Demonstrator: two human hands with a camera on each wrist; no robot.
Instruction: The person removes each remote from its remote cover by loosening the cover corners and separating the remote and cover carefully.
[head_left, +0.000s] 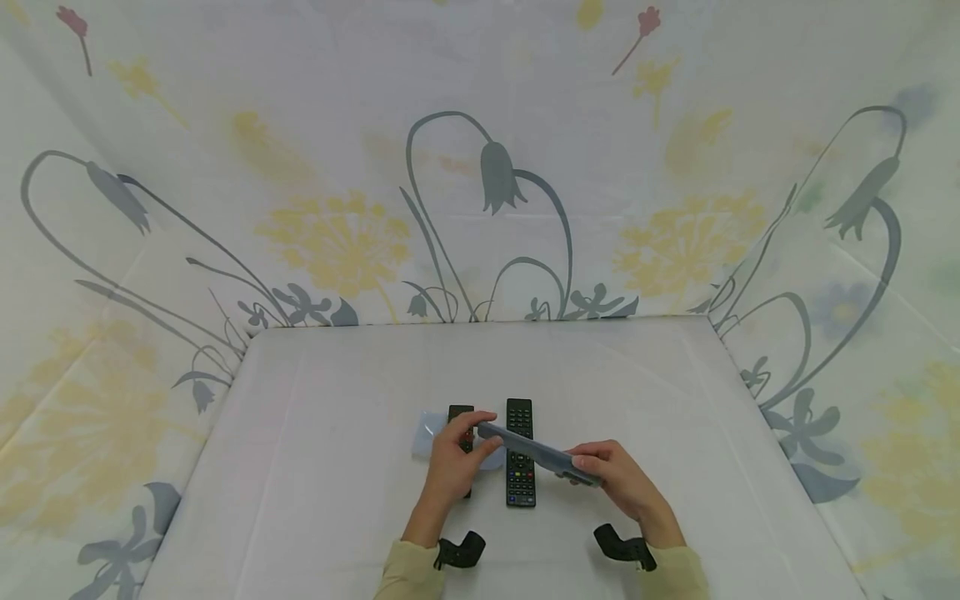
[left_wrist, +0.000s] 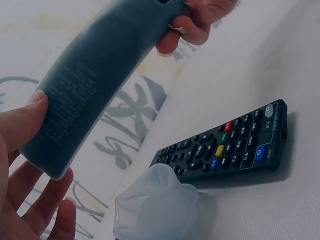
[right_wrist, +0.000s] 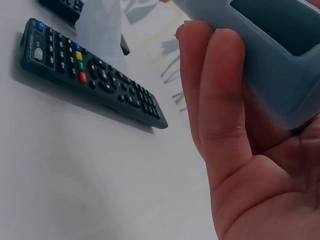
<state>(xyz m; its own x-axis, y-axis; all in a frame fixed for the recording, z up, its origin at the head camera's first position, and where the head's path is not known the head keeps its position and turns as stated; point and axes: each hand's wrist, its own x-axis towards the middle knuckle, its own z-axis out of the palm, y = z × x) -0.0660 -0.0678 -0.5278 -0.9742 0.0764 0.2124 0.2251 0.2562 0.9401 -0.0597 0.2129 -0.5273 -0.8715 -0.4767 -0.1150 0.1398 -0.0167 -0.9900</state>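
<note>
Both hands hold a remote control in a blue-grey translucent cover (head_left: 536, 451) above the table, slanting down to the right. My left hand (head_left: 447, 468) pinches its left end between thumb and fingers. At the other end, my right hand (head_left: 624, 477) grips it. Small print shows on its back (left_wrist: 82, 92) in the left wrist view, and the right wrist view shows a cut-out in the cover with a dark surface inside. A black remote control (head_left: 519, 417) with coloured buttons lies on the table beneath. Another dark remote control (head_left: 460, 410) is partly hidden behind my left hand.
A pale blue, translucent crumpled cover or bag (head_left: 427, 432) lies by the left remote. The white-covered table (head_left: 337, 392) meets flower-patterned cloth (head_left: 450, 250) at its back and sides. A black strap mount sits on each wrist.
</note>
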